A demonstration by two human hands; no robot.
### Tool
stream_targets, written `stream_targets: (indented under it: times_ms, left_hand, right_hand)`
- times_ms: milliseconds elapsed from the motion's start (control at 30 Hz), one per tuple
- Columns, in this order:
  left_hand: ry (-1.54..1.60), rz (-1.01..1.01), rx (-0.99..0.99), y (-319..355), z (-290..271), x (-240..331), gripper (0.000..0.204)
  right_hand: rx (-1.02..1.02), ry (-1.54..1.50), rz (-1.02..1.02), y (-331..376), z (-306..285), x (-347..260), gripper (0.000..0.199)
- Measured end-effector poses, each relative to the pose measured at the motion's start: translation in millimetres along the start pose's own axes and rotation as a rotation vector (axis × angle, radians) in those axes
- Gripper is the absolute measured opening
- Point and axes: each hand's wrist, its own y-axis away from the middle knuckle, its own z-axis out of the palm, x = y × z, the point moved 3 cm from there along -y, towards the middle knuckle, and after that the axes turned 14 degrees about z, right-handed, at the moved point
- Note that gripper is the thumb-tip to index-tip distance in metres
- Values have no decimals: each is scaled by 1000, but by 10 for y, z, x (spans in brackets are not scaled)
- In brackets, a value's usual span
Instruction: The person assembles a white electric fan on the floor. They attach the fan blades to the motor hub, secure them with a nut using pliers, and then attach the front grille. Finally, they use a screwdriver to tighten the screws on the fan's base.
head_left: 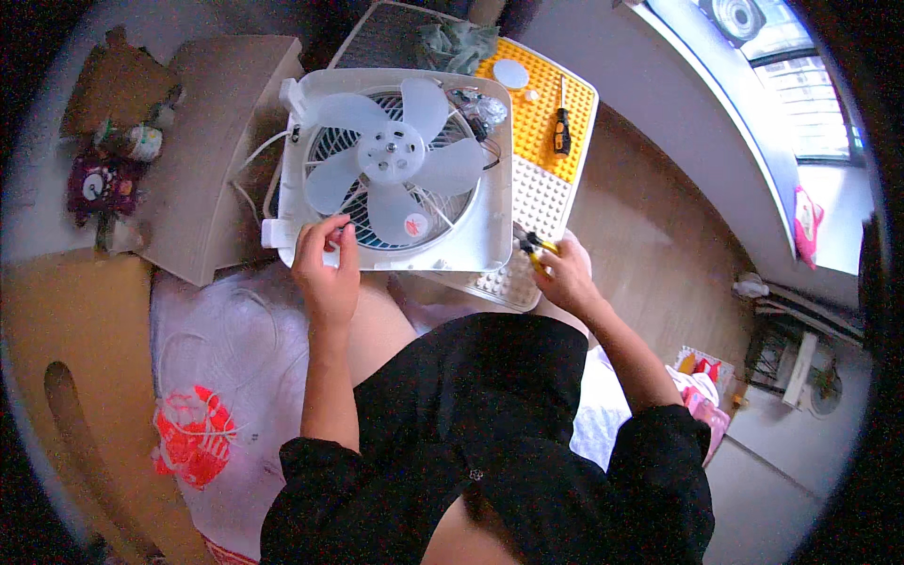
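A white box fan (pixel 493 217) lies face up in front of me, its bladed propeller (pixel 391 153) exposed over a round grille. My left hand (pixel 327 264) is at the near left part of the housing, fingertips pinched together over the frame; whatever they hold is too small to make out. Beyond the fan's near right corner, my right hand (pixel 568 275) grips yellow-and-black pliers (pixel 537 247), their jaws pointing toward the housing. A white cord (pixel 259 153) runs off the fan's left side.
The fan rests on a table with a white studded panel (pixel 541 200) and a yellow one (pixel 537 118). A screwdriver (pixel 562 127), a white disc (pixel 511 73) and a crumpled greenish cloth (pixel 459 45) lie there. Left are a cardboard box (pixel 80 377) and a red-and-white bag (pixel 196 435).
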Motion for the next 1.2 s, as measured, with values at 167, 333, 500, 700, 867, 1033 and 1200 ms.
stream_targets:
  times_ms: [167, 333, 500, 700, 867, 1033, 1200]
  left_hand:
    - [-54, -25, -118, 203, -110, 20, 13]
    - [45, -104, -235, 167, 126, 180, 12]
    - [-123, 102, -205, -89, 163, 144, 12]
    - [-142, 72, -194, -370, 26, -74, 12]
    - [-97, 9, -255, -347, 125, -195, 11]
    - [-101, 8, -255, -393, 151, -294, 11]
    - [-72, 37, -249, -517, 190, -308, 11]
  right_hand:
    - [-449, -1313, 732, 467, -331, 328, 23]
    - [-248, -1287, 311, 390, -1059, -158, 25]
    - [-71, -711, -65, -139, -1123, -553, 21]
    - [-83, -307, -443, -619, -853, -1054, 27]
    - [-128, -227, -479, -930, -782, -1268, 24]
    - [-175, -223, -511, -1110, -739, -1298, 24]
    - [-189, -184, -567, -1257, -755, -1328, 28]
